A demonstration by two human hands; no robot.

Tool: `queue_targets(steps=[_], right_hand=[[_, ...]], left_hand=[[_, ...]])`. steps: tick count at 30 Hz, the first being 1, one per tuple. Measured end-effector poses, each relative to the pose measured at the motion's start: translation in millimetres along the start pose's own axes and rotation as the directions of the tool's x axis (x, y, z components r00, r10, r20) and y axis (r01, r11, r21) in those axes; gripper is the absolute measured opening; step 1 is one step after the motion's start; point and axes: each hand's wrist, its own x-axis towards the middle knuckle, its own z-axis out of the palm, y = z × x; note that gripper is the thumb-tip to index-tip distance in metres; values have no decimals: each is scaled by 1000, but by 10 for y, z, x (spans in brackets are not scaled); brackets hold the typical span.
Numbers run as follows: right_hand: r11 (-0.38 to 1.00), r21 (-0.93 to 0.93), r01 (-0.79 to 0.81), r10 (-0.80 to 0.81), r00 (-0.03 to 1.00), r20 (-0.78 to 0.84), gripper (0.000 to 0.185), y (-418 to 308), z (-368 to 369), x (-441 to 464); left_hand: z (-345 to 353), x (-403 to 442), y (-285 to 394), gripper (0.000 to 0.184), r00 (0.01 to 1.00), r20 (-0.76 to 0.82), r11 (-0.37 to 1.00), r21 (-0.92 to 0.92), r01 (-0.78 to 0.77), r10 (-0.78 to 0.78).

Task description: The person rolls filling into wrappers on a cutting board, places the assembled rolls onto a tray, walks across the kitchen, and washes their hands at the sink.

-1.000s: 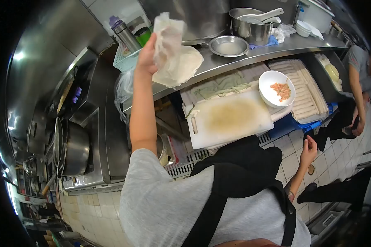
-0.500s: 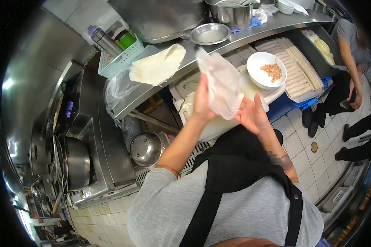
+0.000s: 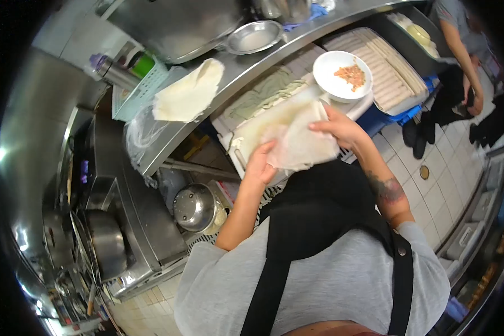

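A thin, pale spring roll wrapper (image 3: pixel 307 144) is stretched between my hands, just above a wet whitish board (image 3: pixel 271 120). My left hand (image 3: pixel 259 163) pinches its left edge. My right hand (image 3: pixel 343 130) grips its upper right side, thumb on top. Beyond my right hand stands a white bowl (image 3: pixel 326 84) with some orange-brown filling (image 3: pixel 351 77) in it. Several pale rolls (image 3: pixel 383 64) lie in rows in a tray to the right of the bowl. More wrapper sheets (image 3: pixel 189 92) lie on the steel counter, up and left of my hands.
On the counter are a shallow metal bowl (image 3: pixel 255 38) and a mint-green basket (image 3: pixel 130 92) with bottles. A folded green cloth (image 3: pixel 266 92) lies behind the board. A metal pot (image 3: pixel 195 207) sits low at left. Another person's arm (image 3: pixel 462 53) is at far right.
The wrapper has come down from upright to nearly flat over the board. My right hand, spread open at its lower edge before, now grips its upper right side. The camera view has shifted.
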Motion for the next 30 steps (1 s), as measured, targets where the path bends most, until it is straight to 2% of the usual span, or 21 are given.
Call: queue_targets(steps=[2, 5, 6, 8, 9, 10, 11, 12, 14, 15, 17, 18, 19, 21, 24, 27, 30], right_hand=[[994, -107, 36, -38, 999, -9, 60, -102, -70, 137], [973, -150, 173, -167, 985, 53, 62, -217, -126, 340], [979, -161, 128, -125, 992, 32, 64, -222, -175, 404], [983, -181, 30, -31, 1000, 0, 67, -155, -306, 508], [959, -276, -63, 46, 997, -67, 68, -76, -399, 534], [881, -462, -101, 29, 987, -159, 65, 100, -510, 534], [765, -626, -148, -10, 970, -242, 62, 323, -648, 544], [617, -760, -204, -71, 948, -311, 60, 458, -735, 552], [562, -804, -193, -105, 948, -301, 52, 561, -794, 519], [534, -824, -190, -122, 947, -298, 48, 593, -801, 504], [453, -880, -140, -197, 947, -252, 44, 570, -741, 490], [412, -904, -115, -236, 944, -228, 42, 566, -703, 488], [399, -911, -105, -255, 942, -220, 41, 586, -678, 506], [370, -925, -82, -297, 933, -201, 39, 630, -659, 582], [360, -933, 18, -439, 886, -152, 38, 764, -729, 710], [338, -935, -108, -421, 871, -253, 36, 626, -617, 675], [255, -946, -199, -376, 881, -286, 35, 559, -547, 612]], left_hand=[[78, -3, 46, 43, 954, 70, 951, 86, -296, 290], [369, -305, 95, 50, 880, 61, 872, 116, -475, 472], [367, -380, 55, 52, 851, 56, 844, 112, -525, 522], [174, -469, -152, 57, 885, -59, 870, 221, -440, 462], [86, -537, -262, 58, 902, -136, 893, 261, -366, 409], [-32, -588, -350, 58, 910, -214, 913, 290, -288, 355], [-238, -596, -409, 59, 912, -246, 893, 396, -214, 327], [-355, -592, -432, 57, 890, -255, 809, 558, -185, 379], [-493, -602, -458, 54, 849, -240, 569, 818, -83, 470], [-347, -694, -384, 43, 808, -123, 225, 974, -12, 576], [-323, -608, -334, 37, 785, 226, -16, 964, -266, 577], [-300, -527, -284, 34, 740, 397, -137, 911, -389, 543], [-200, -428, -263, 28, 748, 469, -177, 880, -441, 470], [-188, -66, -281, 39, 756, 584, -193, 811, -552, 295], [-166, 467, -338, 56, 778, 615, -525, 707, -473, 127], [-165, 781, -328, 72, 884, 465, -609, 718, -337, 58], [-200, 863, -339, 78, 878, 472, -643, 697, -317, 78]])
